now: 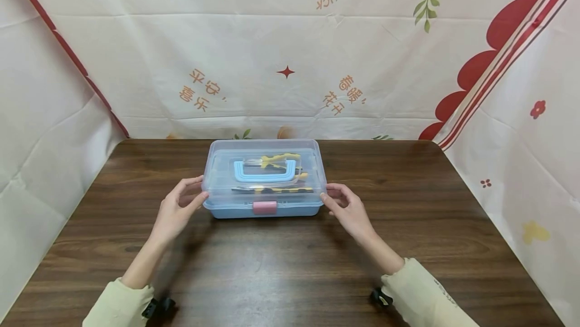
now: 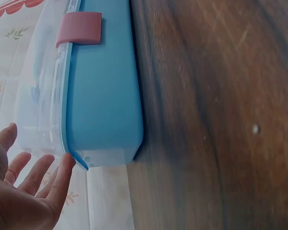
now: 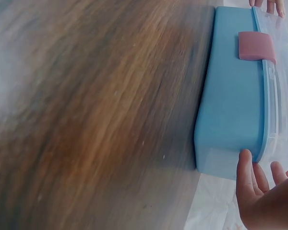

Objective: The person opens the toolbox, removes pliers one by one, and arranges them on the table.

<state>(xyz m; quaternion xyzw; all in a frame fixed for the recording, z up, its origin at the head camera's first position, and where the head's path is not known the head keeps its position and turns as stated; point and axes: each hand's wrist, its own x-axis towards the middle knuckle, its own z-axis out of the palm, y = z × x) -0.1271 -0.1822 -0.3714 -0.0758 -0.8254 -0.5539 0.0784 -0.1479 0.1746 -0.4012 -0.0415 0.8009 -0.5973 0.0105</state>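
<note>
A light blue plastic storage box (image 1: 213,212) with a clear lid sits near the table's far edge, its pink latch (image 1: 265,208) toward me. The lid is down, and a blue carry handle (image 1: 265,178) lies folded on top. Through the lid show several yellow-and-black things (image 1: 281,190), their kind blurred. At the box's left end is my left hand (image 1: 178,207), its spread fingertips at the rim in the left wrist view. My right hand (image 1: 351,212) is at the opposite end; in the right wrist view its fingers, fairly straight, reach the lower corner of the rim.
The box stands on a dark wood-grain table (image 1: 263,271). Behind its far edge hangs a white printed cloth (image 1: 254,45), and more cloth (image 1: 521,166) closes off both sides. Small black devices (image 1: 158,309) are strapped at both wrists.
</note>
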